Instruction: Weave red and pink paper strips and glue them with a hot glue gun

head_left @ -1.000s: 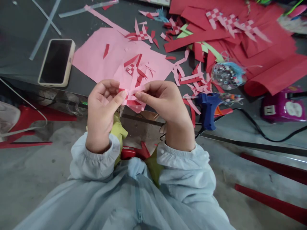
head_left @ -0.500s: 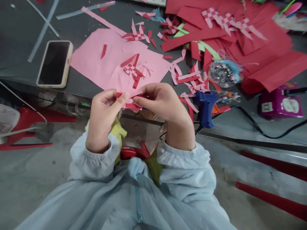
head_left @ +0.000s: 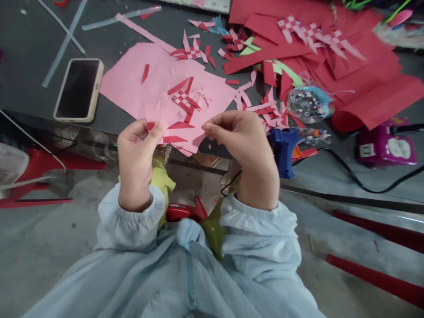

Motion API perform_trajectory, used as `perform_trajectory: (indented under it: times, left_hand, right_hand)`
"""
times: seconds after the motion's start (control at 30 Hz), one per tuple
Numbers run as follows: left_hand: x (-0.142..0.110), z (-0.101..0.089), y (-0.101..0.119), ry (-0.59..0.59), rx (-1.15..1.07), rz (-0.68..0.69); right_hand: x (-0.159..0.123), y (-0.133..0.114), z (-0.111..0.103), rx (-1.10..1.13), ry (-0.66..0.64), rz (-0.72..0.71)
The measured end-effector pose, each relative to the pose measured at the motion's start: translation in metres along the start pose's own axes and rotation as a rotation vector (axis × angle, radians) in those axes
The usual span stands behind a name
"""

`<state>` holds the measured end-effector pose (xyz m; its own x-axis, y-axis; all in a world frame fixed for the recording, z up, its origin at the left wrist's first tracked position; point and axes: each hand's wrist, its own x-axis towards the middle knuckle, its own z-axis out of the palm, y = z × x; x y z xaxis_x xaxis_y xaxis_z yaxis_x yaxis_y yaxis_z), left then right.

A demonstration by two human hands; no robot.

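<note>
Near the table's front edge, my left hand (head_left: 137, 152) pinches red paper strips (head_left: 175, 139) between thumb and fingers. Their free ends point right, over a large pink paper sheet (head_left: 127, 79). My right hand (head_left: 240, 137) is at the right side of that sheet, its thumb and forefinger pressed together. Whatever is between those fingertips, if anything, is hidden. Just beyond both hands, a small woven red-and-pink checkered paper piece (head_left: 181, 99) with loose strip ends lies on the pink sheet.
A phone (head_left: 78, 90) lies left of the pink paper. To the right are a blue glue gun (head_left: 284, 150) with a black cord, a bag of beads (head_left: 309, 104), and a purple box (head_left: 386, 145). Red sheets (head_left: 364, 88) and paper scraps cover the back right.
My hands have moved apart. The right hand has shifted right, away from the strips, while the left has drawn slightly left with the red strips still in its pinch.
</note>
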<state>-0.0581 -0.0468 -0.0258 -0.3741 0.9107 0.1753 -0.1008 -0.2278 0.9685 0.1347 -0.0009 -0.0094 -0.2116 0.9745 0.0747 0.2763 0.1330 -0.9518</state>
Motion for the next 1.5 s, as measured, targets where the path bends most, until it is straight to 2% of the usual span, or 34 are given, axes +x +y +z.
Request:
perform_trajectory:
  times: [0.1,0.2,0.33,0.5,0.63,0.77,0.9,1.1,1.27,1.5]
  left_hand:
    - [-0.001,0.001,0.001,-0.001,-0.019,-0.004]
    - [-0.002,0.002,0.004,-0.02,-0.007,-0.054]
    - [-0.001,0.005,0.006,-0.045,0.068,-0.067]
    - [-0.004,0.007,0.006,-0.087,0.157,-0.043]
    - [-0.006,0.005,0.006,-0.127,0.238,-0.029]
    - [-0.006,0.003,0.006,-0.143,0.287,-0.01]
    - [-0.005,0.005,0.005,-0.094,0.275,0.011]
    - [-0.003,0.005,0.003,-0.061,0.25,0.042]
    - [-0.003,0.004,0.002,-0.066,0.231,0.005]
    - [-0.005,0.005,0.004,-0.166,0.246,-0.06]
  right_hand:
    - [0.0,0.001,-0.001,0.029,0.068,-0.014]
    - [-0.001,-0.001,0.001,0.073,0.059,-0.031]
    - [-0.002,-0.006,0.007,0.155,-0.039,-0.023]
    - [-0.004,-0.014,0.015,0.199,-0.213,0.062]
    - [-0.005,-0.017,0.016,0.192,-0.255,0.115]
    - [-0.004,-0.017,0.011,0.166,-0.26,0.108]
    - [-0.003,-0.015,0.002,0.1,-0.215,0.08]
    - [-0.003,-0.008,-0.009,0.047,-0.229,0.062]
    - [-0.003,-0.006,-0.002,0.079,-0.227,0.03]
    - [-0.003,-0.005,0.015,0.114,-0.227,0.067]
